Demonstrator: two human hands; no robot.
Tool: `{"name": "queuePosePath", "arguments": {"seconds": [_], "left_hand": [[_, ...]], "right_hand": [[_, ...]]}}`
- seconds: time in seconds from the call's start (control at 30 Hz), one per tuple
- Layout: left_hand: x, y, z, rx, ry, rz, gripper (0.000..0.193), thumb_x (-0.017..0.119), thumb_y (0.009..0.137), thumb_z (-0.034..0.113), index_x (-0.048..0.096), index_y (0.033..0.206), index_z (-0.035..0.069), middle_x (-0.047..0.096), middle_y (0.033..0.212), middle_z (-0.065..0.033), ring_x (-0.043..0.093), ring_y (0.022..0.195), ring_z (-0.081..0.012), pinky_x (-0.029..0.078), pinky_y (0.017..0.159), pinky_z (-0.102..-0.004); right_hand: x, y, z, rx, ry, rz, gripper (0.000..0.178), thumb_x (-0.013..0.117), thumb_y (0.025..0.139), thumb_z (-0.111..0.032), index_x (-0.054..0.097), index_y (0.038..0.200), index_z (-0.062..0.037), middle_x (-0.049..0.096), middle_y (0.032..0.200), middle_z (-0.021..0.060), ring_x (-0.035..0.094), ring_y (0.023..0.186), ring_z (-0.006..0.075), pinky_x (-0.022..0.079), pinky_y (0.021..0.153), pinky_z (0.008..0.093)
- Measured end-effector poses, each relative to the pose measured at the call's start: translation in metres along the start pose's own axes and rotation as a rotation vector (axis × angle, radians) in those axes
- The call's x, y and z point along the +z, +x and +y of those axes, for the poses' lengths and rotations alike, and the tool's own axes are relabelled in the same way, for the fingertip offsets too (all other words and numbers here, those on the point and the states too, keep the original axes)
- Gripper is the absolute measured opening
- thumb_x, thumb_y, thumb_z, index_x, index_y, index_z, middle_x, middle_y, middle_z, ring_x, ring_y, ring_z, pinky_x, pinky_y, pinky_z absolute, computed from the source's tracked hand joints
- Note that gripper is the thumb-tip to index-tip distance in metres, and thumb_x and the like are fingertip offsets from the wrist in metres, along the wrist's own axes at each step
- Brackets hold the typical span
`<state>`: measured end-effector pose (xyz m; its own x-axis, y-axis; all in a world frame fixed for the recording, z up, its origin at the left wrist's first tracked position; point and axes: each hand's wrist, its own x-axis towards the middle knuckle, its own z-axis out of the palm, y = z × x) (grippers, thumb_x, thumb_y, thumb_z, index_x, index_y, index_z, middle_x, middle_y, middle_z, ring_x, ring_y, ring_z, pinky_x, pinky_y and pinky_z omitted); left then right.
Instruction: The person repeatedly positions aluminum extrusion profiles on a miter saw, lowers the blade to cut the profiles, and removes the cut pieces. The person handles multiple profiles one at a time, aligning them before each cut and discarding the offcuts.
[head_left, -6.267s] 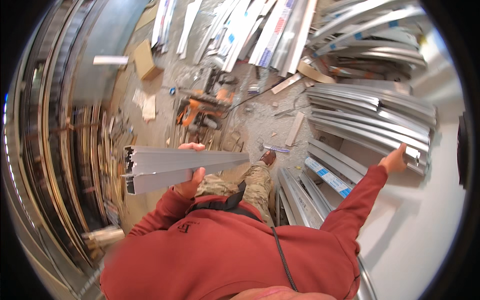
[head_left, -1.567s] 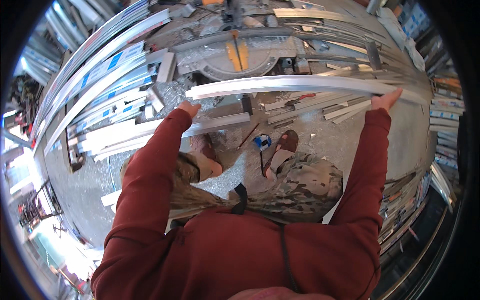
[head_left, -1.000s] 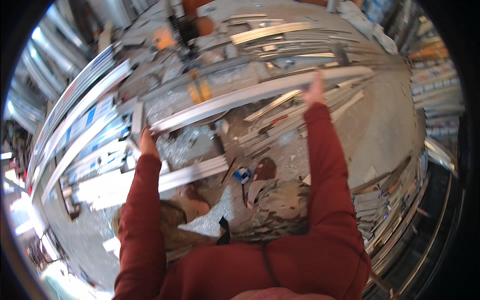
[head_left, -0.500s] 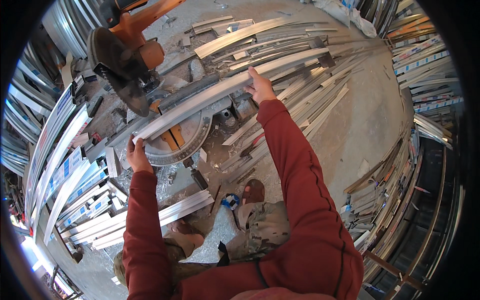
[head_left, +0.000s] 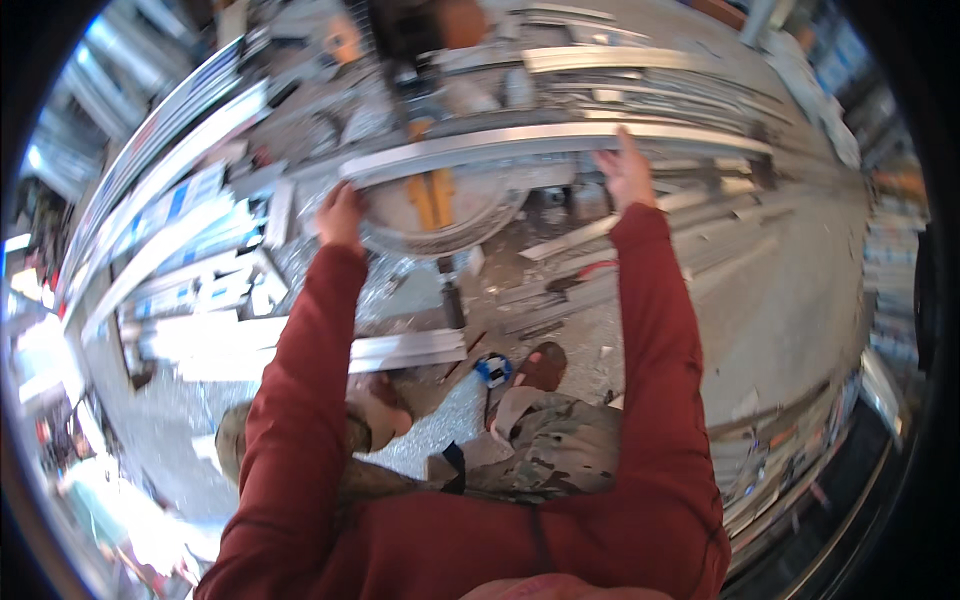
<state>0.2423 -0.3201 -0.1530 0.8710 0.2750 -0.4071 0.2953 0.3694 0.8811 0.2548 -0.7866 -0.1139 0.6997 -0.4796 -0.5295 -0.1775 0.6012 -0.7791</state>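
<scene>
A long silver metal profile [head_left: 490, 147] lies across the round base of a mitre saw [head_left: 478, 232], along its fence. At its left end my left hand [head_left: 341, 216] grips it between thumb and fingers. Farther right, my right hand [head_left: 629, 176] holds the profile's near edge, with the thumb up against it. The orange insert [head_left: 430, 200] of the saw base shows below the profile, between my hands. Raised beyond the profile, the dark and orange saw head [head_left: 400, 40] is blurred and partly cut off by the upper rim.
White profiles [head_left: 410, 350] lie on the floor by my feet, near a blue tape measure [head_left: 493, 369]. Long wrapped profiles [head_left: 150, 155] are stacked at the left. Metal offcuts [head_left: 640, 60] cover the floor beyond the saw, and more strips [head_left: 690, 205] lie to its right.
The view has turned, so the saw and profile appear farther right and higher, with the profile nearer level. Both hands keep their hold on the profile.
</scene>
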Motion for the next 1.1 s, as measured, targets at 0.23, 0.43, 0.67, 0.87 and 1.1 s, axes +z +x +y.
{"name": "queuePosePath", "arguments": {"seconds": [0.23, 0.43, 0.67, 0.87, 1.1], "left_hand": [[0.021, -0.025, 0.002, 0.055, 0.192, 0.05, 0.04, 0.063, 0.093, 0.013, 0.057, 0.129, -0.005, 0.066, 0.11, -0.0104, 0.064, 0.092, -0.017, 0.054, 0.078, -0.0312], [0.024, -0.03, 0.008, 0.076, 0.293, 0.033, 0.044, 0.062, 0.093, 0.012, 0.054, 0.132, -0.007, 0.065, 0.116, -0.0122, 0.064, 0.097, -0.0177, 0.054, 0.079, -0.031], [0.017, -0.03, 0.008, 0.092, 0.35, -0.077, 0.053, 0.063, 0.091, 0.011, 0.047, 0.138, -0.007, 0.06, 0.128, -0.0146, 0.063, 0.103, -0.0195, 0.053, 0.078, -0.0321], [-0.023, 0.018, 0.066, 0.541, 0.168, 0.455, 0.023, 0.058, 0.092, 0.008, 0.063, 0.114, 0.001, 0.066, 0.102, -0.0074, 0.063, 0.089, -0.0184, 0.05, 0.083, -0.0305], [0.195, -0.087, 0.314, 1.448, 0.587, -0.157, 0.04, 0.065, 0.094, 0.03, 0.065, 0.123, 0.002, 0.069, 0.116, -0.0113, 0.065, 0.1, -0.0178, 0.049, 0.092, -0.0296]], "right_hand": [[-0.016, 0.028, 0.004, -0.012, 0.03, 0.027, 0.048, 0.071, 0.091, -0.022, 0.052, 0.128, 0.0014, 0.056, 0.124, 0.0174, 0.059, 0.111, 0.0357, 0.057, 0.092, 0.0463], [0.003, 0.017, 0.02, 0.007, -0.023, 0.014, 0.044, 0.075, 0.087, -0.02, 0.055, 0.12, 0.0016, 0.059, 0.115, 0.0158, 0.061, 0.105, 0.0329, 0.059, 0.088, 0.0435], [0.017, 0.007, 0.028, 0.003, -0.006, -0.001, 0.047, 0.076, 0.086, -0.017, 0.052, 0.119, 0.0058, 0.059, 0.114, 0.0167, 0.062, 0.101, 0.0351, 0.059, 0.083, 0.0446], [0.018, 0.0, 0.031, -0.643, -0.621, 0.501, 0.083, 0.084, 0.074, -0.031, 0.043, 0.132, 0.0112, 0.05, 0.134, 0.0261, 0.047, 0.128, 0.0391, 0.037, 0.109, 0.0467], [0.048, -0.064, 0.022, -0.964, -1.672, -0.03, 0.096, 0.081, 0.069, -0.048, 0.04, 0.142, 0.0, 0.043, 0.145, 0.0183, 0.03, 0.141, 0.0355, 0.017, 0.116, 0.0558]]}}
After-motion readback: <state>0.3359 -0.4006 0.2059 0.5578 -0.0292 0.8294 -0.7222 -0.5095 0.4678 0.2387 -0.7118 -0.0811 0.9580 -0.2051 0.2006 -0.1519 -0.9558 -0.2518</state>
